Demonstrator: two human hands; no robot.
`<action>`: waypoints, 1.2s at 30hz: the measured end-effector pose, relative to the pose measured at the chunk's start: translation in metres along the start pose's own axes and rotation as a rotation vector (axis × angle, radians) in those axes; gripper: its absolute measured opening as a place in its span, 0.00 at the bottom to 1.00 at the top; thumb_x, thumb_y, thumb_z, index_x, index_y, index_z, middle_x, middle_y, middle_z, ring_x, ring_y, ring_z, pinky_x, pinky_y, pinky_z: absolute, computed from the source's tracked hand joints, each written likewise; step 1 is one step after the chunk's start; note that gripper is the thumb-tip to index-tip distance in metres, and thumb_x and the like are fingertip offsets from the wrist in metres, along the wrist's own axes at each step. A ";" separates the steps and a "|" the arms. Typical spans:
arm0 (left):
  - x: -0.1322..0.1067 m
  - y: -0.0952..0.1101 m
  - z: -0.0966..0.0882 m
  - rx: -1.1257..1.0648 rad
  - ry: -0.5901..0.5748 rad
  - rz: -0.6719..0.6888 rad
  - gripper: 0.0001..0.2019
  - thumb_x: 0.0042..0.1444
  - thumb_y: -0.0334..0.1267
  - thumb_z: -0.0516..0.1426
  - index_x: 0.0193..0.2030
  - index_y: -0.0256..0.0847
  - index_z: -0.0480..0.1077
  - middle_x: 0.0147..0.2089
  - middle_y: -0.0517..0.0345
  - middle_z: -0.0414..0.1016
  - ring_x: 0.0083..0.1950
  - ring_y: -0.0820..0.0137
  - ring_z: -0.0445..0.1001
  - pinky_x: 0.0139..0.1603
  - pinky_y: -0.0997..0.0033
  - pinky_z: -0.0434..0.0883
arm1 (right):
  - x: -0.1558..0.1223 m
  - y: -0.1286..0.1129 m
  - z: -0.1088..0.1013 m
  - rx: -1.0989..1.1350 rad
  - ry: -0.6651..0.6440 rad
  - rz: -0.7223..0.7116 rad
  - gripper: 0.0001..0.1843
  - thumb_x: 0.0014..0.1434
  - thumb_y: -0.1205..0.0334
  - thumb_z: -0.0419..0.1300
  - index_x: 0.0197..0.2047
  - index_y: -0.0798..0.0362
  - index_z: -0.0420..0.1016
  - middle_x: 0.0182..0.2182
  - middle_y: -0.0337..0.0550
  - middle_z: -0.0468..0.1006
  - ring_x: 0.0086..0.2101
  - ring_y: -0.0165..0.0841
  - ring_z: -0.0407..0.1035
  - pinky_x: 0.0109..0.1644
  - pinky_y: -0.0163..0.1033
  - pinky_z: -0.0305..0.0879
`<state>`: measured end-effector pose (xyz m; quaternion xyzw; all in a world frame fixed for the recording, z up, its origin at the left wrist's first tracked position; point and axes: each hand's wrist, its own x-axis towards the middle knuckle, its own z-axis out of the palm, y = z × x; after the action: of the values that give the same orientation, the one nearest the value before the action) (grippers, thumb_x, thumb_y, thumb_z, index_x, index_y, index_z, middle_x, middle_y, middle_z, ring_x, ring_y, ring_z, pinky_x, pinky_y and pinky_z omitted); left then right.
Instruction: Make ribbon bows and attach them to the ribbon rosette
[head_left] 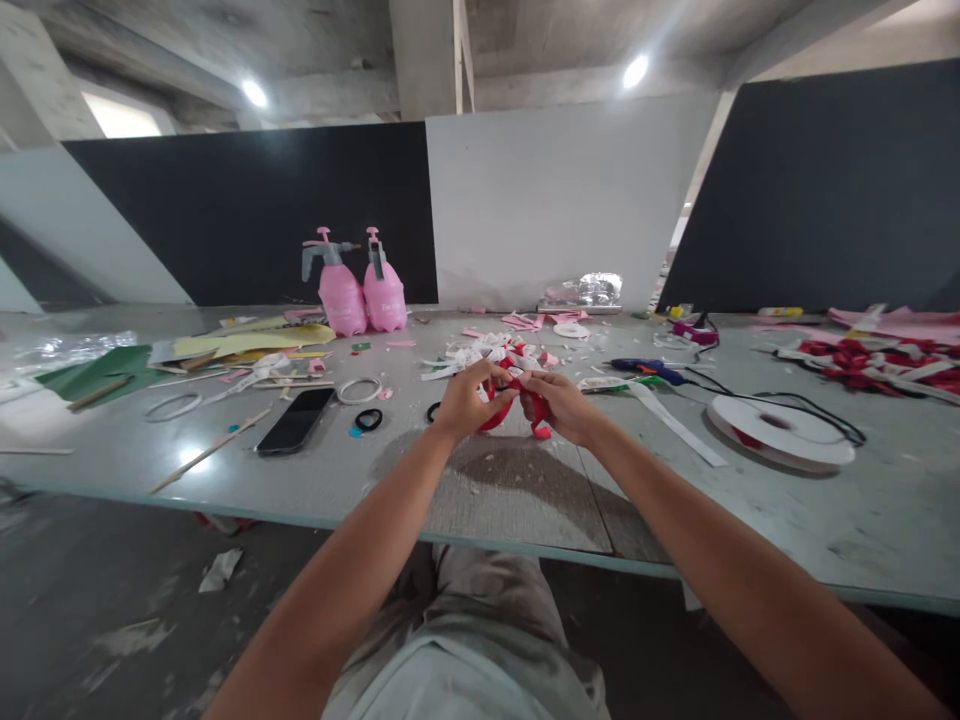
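Both my hands meet over the middle of the grey table, fingers pinched on a looped piece of red ribbon. My left hand grips its left side and my right hand grips the right side, where a red loop hangs down. Just behind the hands lies a heap of white and red ribbon scraps.
A black phone lies left of my hands, with rings and sticks around it. Two pink spray bottles stand at the back. A white tape roll and a blue glue gun with a black cord lie to the right. More red ribbon is far right.
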<state>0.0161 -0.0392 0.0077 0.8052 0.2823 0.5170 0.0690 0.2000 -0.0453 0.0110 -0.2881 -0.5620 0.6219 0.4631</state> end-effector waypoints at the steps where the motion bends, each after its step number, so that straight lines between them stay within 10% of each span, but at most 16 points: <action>1: 0.000 0.000 0.000 -0.002 0.000 0.011 0.11 0.56 0.46 0.61 0.39 0.41 0.71 0.33 0.60 0.71 0.32 0.75 0.67 0.37 0.73 0.66 | 0.000 0.000 0.000 0.009 -0.013 0.003 0.17 0.54 0.49 0.66 0.28 0.53 0.68 0.16 0.32 0.62 0.17 0.24 0.54 0.21 0.33 0.51; 15: 0.000 0.002 -0.002 -0.027 -0.012 -0.046 0.07 0.59 0.42 0.59 0.38 0.41 0.73 0.36 0.57 0.76 0.31 0.76 0.70 0.32 0.76 0.66 | -0.006 -0.010 0.001 0.042 -0.076 0.119 0.18 0.49 0.53 0.70 0.35 0.52 0.68 0.15 0.25 0.53 0.15 0.19 0.41 0.15 0.29 0.35; 36: -0.001 0.008 0.002 -0.041 -0.263 -0.197 0.03 0.53 0.34 0.55 0.31 0.40 0.63 0.24 0.67 0.63 0.24 0.79 0.60 0.28 0.78 0.58 | -0.003 -0.002 -0.007 -0.035 -0.106 0.108 0.16 0.51 0.52 0.69 0.32 0.54 0.70 0.14 0.26 0.54 0.13 0.19 0.44 0.14 0.28 0.40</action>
<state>0.0206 -0.0465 0.0091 0.8327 0.3379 0.4035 0.1719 0.2079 -0.0446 0.0107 -0.2929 -0.5803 0.6504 0.3931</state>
